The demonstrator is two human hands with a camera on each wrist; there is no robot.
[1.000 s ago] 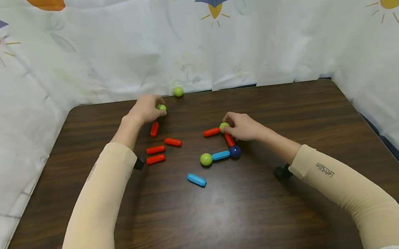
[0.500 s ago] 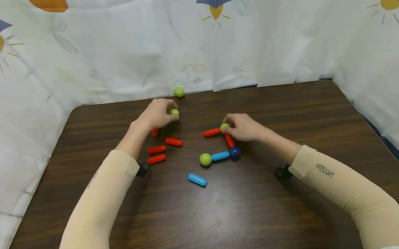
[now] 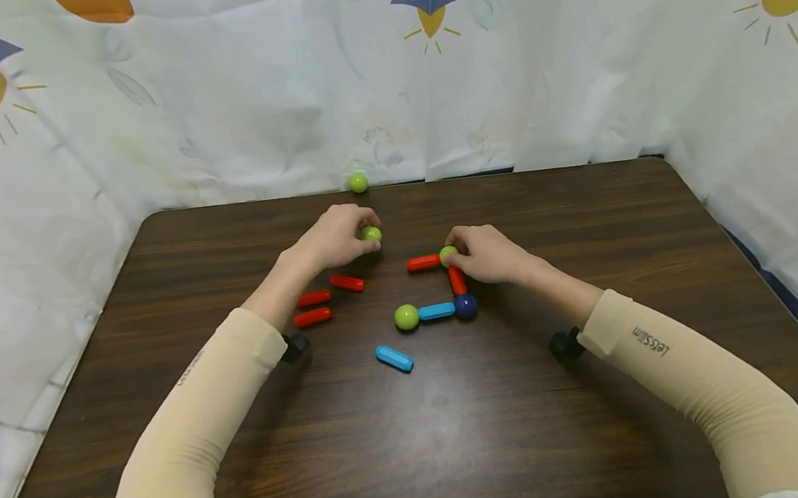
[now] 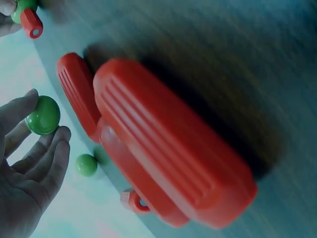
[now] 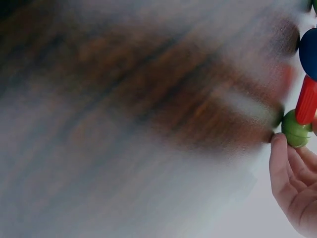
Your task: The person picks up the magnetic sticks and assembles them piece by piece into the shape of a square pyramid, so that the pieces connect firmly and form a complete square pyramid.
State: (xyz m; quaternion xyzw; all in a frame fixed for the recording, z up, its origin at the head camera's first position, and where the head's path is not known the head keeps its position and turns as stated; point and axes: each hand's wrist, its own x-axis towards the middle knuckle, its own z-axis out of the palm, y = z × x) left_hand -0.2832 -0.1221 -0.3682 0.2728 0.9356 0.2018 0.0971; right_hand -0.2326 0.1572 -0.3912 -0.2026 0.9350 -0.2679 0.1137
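Note:
My left hand [image 3: 337, 236] pinches a green ball [image 4: 45, 116] between thumb and fingers, held above the table left of the joined pieces. My right hand [image 3: 488, 254] pinches another green ball [image 5: 296, 130] at the corner of a joined chain. From that ball a red rod [image 3: 423, 263] points left, and a second red rod [image 3: 457, 281] runs toward the near side to a dark blue ball [image 3: 465, 307]. A light blue rod [image 3: 437, 311] links the blue ball to a green end ball [image 3: 406, 317].
Several loose red rods [image 3: 313, 317] lie under and beside the left forearm. A loose light blue rod [image 3: 394, 359] lies in front of the chain. One more green ball [image 3: 358, 183] sits at the table's far edge, by the white curtain [image 3: 238, 119].
My left hand has carried its green ball rightward and slightly nearer, toward the chain. The right hand keeps its hold, while the chain's near end has shifted slightly left.

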